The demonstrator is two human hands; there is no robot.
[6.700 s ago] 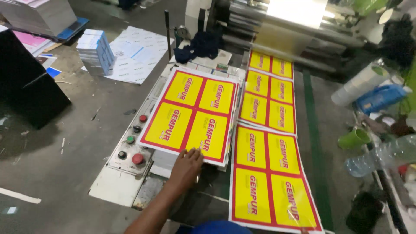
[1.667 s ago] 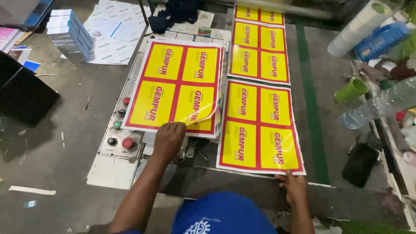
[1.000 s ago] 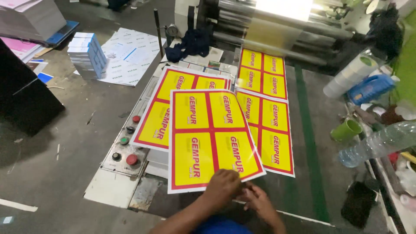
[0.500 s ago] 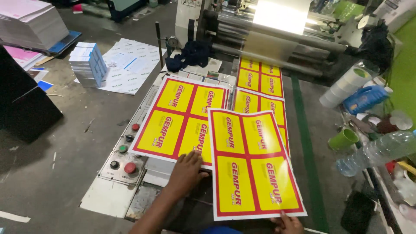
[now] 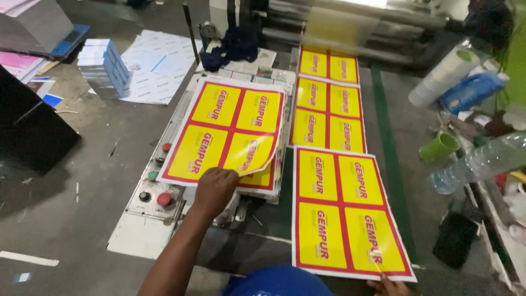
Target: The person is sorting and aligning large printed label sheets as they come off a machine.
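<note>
My left hand (image 5: 213,189) pinches the curled near corner of the top sheet (image 5: 224,126), a yellow and red printed sheet lying on a stack beside the belt. At the bottom edge of the view, only the fingers of my right hand (image 5: 386,286) show, gripping the near corner of another printed sheet (image 5: 339,214). That sheet lies flat on the dark belt (image 5: 392,137). Two more such sheets (image 5: 329,115) lie in a row behind it, towards the rollers (image 5: 356,22).
A grey control panel (image 5: 156,194) with red and green buttons sits left of the stack. A green cup (image 5: 441,147), a clear plastic bottle (image 5: 482,161) and a white roll (image 5: 444,77) crowd the right side. A stack of paper (image 5: 101,66) stands on the floor at left.
The sheet that I carried over a second ago now lies on the left stack. The sheet at right has settled flat on the belt. My left hand now grips the stack's top sheet corner.
</note>
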